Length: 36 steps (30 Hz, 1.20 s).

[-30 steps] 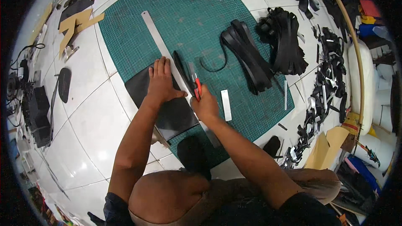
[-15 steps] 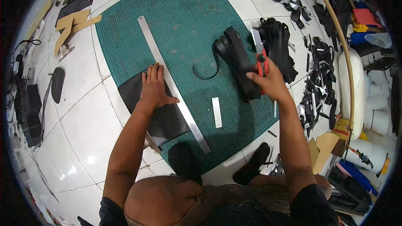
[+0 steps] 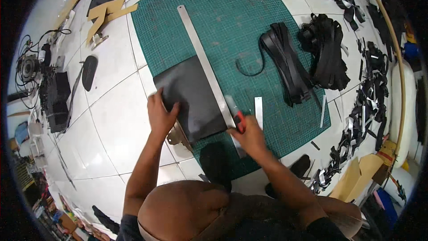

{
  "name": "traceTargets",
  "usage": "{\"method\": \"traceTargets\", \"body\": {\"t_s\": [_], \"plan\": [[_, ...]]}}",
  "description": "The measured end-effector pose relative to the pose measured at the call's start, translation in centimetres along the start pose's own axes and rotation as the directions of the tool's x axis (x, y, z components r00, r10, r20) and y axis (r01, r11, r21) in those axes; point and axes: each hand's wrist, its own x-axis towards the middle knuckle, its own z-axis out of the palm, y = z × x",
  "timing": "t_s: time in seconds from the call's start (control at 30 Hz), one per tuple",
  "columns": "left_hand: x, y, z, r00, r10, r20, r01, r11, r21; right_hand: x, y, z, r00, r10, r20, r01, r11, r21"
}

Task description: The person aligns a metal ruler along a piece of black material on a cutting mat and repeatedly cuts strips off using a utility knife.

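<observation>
Left to right, on and beside a green cutting mat (image 3: 223, 22): left hand (image 3: 161, 116), thumb spread apart from fingers, at the left edge of a black sheet (image 3: 191, 98); impossible to tell of any hold beneath that edge.

Next, the sheet itself, flat over the mat's lower left part. To judge by appearance: light, thin, supple enough to flex at a corner, smooth enough to slide under slight pressure, liable to creasing. Best to take hold of by the left edge, thumb above and fingers below, or to steady with a flat palm near the middle. In look: roughly rectangular, dull black, with a soft grey sheen.

Then a long metal ruler (image 3: 205, 64), slanting from upper left to lower right along the sheet's right edge; overlap or mere contact, impossible to tell. Probably stiff and slick; best to press down along its length, away from the blade side. In look: narrow, pale grey.

Beside its lower part, right hand (image 3: 252, 138), fingers closed around the red handle of a cutter (image 3: 241, 122); blade blurred, pointing up the mat. Likely light and rigid; safe to grasp only by the handle.

Farther right, a short pale strip (image 3: 258, 107) and a black strap bundle (image 3: 287, 64), probably floppy.
</observation>
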Motion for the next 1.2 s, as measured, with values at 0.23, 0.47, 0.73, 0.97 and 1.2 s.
{"method": "traceTargets", "body": {"t_s": [0.23, 0.47, 0.73, 0.97, 1.2], "plan": [[-7.7, -2.4, 0.1, 0.947, -0.228, 0.226, 0.297, 0.890, -0.347, -2.7, -0.6, 0.8, 0.997, -0.054, 0.051, 0.061, 0.984, -0.167], [-6.9, -0.3, 0.9, 0.938, -0.300, 0.174, 0.340, 0.896, -0.287, -1.4, 0.4, -0.2, 0.999, -0.013, -0.040, 0.012, 1.000, -0.015], [-5.8, 0.2, 2.1, 0.958, -0.225, 0.179, 0.276, 0.893, -0.356, -1.6, 0.6, 0.1, 0.996, -0.023, -0.091, 0.027, 0.999, 0.047], [-5.5, -1.0, 2.3, 0.983, -0.138, 0.119, 0.173, 0.916, -0.362, -1.6, 1.2, 1.1, 0.996, -0.066, -0.058, 0.062, 0.995, -0.073], [-2.8, 3.0, -0.8, 0.976, -0.204, 0.081, 0.205, 0.979, -0.012, -1.6, 0.2, -0.8, 0.995, -0.062, -0.073, 0.054, 0.993, -0.108]]}}
